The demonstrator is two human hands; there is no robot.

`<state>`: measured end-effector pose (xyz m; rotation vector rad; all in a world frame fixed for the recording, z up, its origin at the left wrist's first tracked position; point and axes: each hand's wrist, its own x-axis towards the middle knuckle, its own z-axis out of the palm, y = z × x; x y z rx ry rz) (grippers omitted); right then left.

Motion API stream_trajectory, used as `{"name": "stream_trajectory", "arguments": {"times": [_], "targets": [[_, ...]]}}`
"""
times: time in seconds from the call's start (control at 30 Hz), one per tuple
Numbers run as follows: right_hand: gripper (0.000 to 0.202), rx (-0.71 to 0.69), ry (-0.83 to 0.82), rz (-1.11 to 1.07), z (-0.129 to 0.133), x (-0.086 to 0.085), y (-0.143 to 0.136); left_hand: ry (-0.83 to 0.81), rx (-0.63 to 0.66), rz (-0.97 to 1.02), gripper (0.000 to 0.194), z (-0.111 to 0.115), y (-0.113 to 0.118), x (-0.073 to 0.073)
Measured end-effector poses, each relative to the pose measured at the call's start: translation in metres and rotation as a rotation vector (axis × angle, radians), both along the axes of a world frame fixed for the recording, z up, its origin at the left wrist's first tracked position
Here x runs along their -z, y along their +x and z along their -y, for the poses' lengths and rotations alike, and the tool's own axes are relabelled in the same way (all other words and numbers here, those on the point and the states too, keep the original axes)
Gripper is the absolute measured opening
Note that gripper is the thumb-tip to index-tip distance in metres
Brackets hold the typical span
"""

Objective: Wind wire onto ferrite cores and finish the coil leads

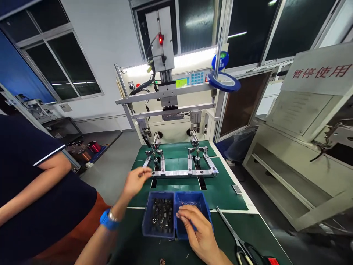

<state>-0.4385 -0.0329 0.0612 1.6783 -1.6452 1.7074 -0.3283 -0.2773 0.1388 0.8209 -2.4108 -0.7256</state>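
Observation:
My left hand (135, 182), with a blue band at the wrist, reaches to the left end of the metal fixture bar (176, 173). Its thumb and fingers are pinched; whatever lies between them is too small to make out. Over the front of the right blue bin (205, 202) is my right hand (197, 230), fingertips closed together near the divider, their content hidden. The left blue bin (145, 221) holds many small dark cylindrical parts (162, 215). Fine thin pieces (190, 202) lie in the right bin. Behind the bar stand two metal winding heads (156, 147) (195, 145).
Scissors (234, 235) lie at the right on the green mat (226, 184). A machine frame (171, 95) with a lit red sensor (161, 39) rises behind. A blue tape ring (224, 81) hangs on its post. Another person (35, 191) stands close on the left.

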Motion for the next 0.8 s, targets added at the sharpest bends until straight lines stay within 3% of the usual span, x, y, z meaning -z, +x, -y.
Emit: {"name": "stream_trajectory", "arguments": {"times": [0.13,0.23,0.4,0.5,0.63,0.8], "targets": [[0.026,0.031,-0.011,-0.038,0.003,0.008,-0.006,-0.041,-0.196,-0.156,0.019,0.061,-0.066,-0.026],[0.021,0.046,-0.012,-0.017,0.004,0.007,-0.011,-0.034,-0.240,-0.159,0.020,0.083,-0.095,-0.029],[0.017,0.011,0.064,0.098,-0.003,0.000,-0.012,0.031,-0.219,-0.032,0.018,0.093,-0.101,-0.010],[0.016,0.078,0.143,0.215,-0.009,-0.009,-0.021,0.055,-0.213,-0.003,0.019,0.095,-0.099,-0.003],[0.020,0.264,0.376,0.106,0.007,-0.046,-0.067,0.062,-0.198,-0.009,0.019,0.096,-0.099,-0.001],[0.012,0.483,0.564,-0.002,0.072,-0.115,-0.162,0.059,-0.191,-0.019,0.019,0.095,-0.099,0.000]]}}
